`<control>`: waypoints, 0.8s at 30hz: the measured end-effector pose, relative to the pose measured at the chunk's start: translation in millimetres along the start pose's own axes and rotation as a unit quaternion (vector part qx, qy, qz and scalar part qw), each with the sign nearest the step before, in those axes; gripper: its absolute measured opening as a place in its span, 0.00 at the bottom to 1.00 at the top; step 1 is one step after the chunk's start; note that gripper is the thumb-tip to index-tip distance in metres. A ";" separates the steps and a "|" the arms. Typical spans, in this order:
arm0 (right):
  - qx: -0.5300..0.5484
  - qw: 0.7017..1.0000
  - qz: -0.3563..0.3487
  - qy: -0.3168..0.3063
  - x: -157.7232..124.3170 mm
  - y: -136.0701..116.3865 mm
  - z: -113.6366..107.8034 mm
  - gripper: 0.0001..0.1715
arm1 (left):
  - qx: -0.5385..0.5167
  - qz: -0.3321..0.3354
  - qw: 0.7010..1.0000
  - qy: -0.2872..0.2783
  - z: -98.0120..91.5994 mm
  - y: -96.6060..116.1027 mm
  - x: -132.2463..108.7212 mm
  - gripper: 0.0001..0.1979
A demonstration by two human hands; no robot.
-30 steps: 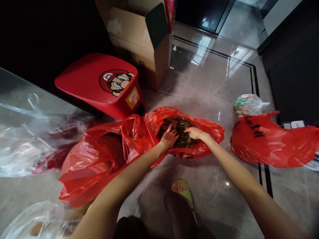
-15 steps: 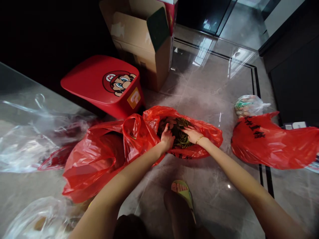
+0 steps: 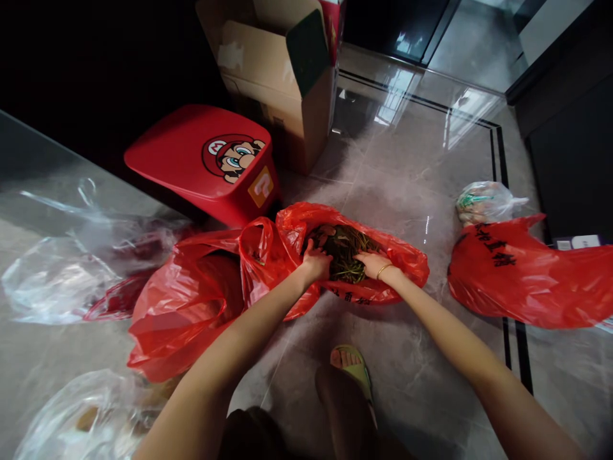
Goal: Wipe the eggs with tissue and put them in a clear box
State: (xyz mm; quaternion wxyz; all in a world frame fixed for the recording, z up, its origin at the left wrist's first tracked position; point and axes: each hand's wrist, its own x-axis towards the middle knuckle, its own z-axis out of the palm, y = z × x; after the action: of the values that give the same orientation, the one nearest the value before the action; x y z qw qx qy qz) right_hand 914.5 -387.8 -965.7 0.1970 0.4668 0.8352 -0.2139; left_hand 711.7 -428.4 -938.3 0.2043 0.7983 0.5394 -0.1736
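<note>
— What was in the open red bag (image 3: 383, 291) on the floor (image 3: 407, 172)?

— A tangle of thin green-brown stems (image 3: 345, 250), lying in its mouth, just ahead of the person's sandalled foot (image 3: 353, 365). Both hands were down in that opening.

— And how were the hands set?

— The left hand (image 3: 315, 263) was curled at the near-left edge of the pile, fingers bent over where stems and plastic met; I couldn't tell which of the two it gripped. The right hand (image 3: 373, 262), with a thin bangle (image 3: 383, 270) at the wrist, lay flatter on the stems, fingers loosely spread; whether it had closed on any was not clear.

— Other containers?

— A second red bag (image 3: 191, 306) slumped against the first on the left, its contents hidden by the folds. A third red bag (image 3: 527, 281) with black lettering lay well apart to the right, cut off by the frame edge. Behind it sat a small clear bag (image 3: 483, 201), something pale and green inside, too blurred to name. A cardboard box (image 3: 282, 70) stood open at the back, its inside out of view, beside a red stool (image 3: 191, 160) with a cartoon face.

— And the near left?

— Clear plastic bags (image 3: 62, 281), crumpled, contents hard to make out.
</note>
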 end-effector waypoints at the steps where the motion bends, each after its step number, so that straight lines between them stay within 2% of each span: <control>1: -0.004 1.000 0.005 -0.006 -1.5 -2.2 -0.6 0.34 | -0.003 0.000 1.000 -0.002 0.0 0.0 1.0 0.22; 4: -0.020 0.999 0.029 -0.009 -11.3 -14.2 -6.5 0.35 | -0.013 0.011 1.000 -0.009 -3.7 -1.7 3.8 0.22; 7: -0.036 0.999 0.037 0.009 -27.5 -33.7 -17.9 0.35 | -0.034 0.051 0.998 -0.014 -18.4 -7.9 3.3 0.21; 10: -0.032 0.998 -0.005 0.050 -44.5 -57.7 -31.0 0.32 | -0.045 0.086 0.994 0.043 -45.1 -16.8 -10.1 0.22; 13: 0.008 0.988 -0.075 0.132 -58.5 -82.9 -42.7 0.27 | -0.022 0.144 0.978 0.148 -72.4 -25.0 -48.7 0.18; 16: 0.077 0.955 -0.166 0.235 -72.7 -110.0 -50.2 0.23 | 0.003 0.200 0.947 0.251 -82.0 -32.7 -110.8 0.14; 18: 0.123 0.923 -0.245 0.272 -80.9 -130.1 -51.2 0.22 | 0.017 0.173 0.932 0.319 -73.2 -40.0 -154.2 0.14; 20: 0.148 0.892 -0.333 0.269 -83.5 -152.5 -49.1 0.23 | 0.037 0.094 0.930 0.353 -53.8 -51.6 -190.5 0.14; 22: 0.138 0.867 -0.410 0.247 -76.3 -178.1 -45.6 0.25 | 0.061 -0.004 0.939 0.338 -28.1 -68.5 -217.0 0.14; 24: 0.098 0.852 -0.460 0.228 -59.0 -206.7 -42.8 0.27 | 0.081 -0.094 0.951 0.282 -0.8 -88.0 -235.3 0.12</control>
State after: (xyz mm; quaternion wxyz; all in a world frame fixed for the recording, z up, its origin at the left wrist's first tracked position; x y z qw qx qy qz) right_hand 759.1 -503.5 -863.2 -0.1672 0.0817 0.9506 -0.2484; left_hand 545.5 -584.4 -832.8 -0.0389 0.7744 0.6316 -0.0026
